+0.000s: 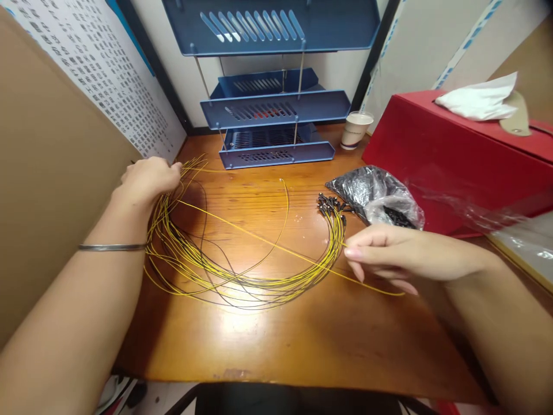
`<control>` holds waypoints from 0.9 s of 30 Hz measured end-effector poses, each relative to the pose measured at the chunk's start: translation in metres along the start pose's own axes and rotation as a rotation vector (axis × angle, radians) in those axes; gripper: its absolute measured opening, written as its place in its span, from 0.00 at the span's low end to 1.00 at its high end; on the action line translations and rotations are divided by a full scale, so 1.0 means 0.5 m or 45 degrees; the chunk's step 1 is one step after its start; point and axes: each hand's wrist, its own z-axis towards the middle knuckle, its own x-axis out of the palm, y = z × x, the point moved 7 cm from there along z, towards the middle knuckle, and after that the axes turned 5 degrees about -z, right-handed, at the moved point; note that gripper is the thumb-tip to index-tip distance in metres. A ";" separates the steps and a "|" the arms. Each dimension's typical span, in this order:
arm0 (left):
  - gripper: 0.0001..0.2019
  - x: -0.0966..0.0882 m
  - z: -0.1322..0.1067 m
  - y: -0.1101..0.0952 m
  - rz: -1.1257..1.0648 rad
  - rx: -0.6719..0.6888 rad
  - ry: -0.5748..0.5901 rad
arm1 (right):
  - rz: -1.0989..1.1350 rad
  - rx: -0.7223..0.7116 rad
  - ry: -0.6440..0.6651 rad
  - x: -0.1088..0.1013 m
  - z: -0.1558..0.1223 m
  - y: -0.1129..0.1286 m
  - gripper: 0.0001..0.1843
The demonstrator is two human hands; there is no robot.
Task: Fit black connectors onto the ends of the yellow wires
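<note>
wooden desk [276,340], partly covered. blue rack [319,106], top out of frame. red box [449,167], right side cut off. wire bundle [259,283] in open loop mid-desk. plastic bag [371,193], dark contents hard to make out. left hand [149,176] over bundle's left end, fingertips hidden; can't tell grip. right hand [389,251] pinching yellow wire [344,244].

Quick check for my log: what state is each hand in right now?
Left hand: at the yellow and black wires; fingers hidden, grip cannot be told.
Right hand: closed at thumb and forefinger, apparently pinching a yellow wire.
</note>
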 end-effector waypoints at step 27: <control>0.22 0.142 -0.359 -0.338 0.462 0.573 0.779 | -0.938 -0.985 -1.087 0.068 0.053 0.213 0.10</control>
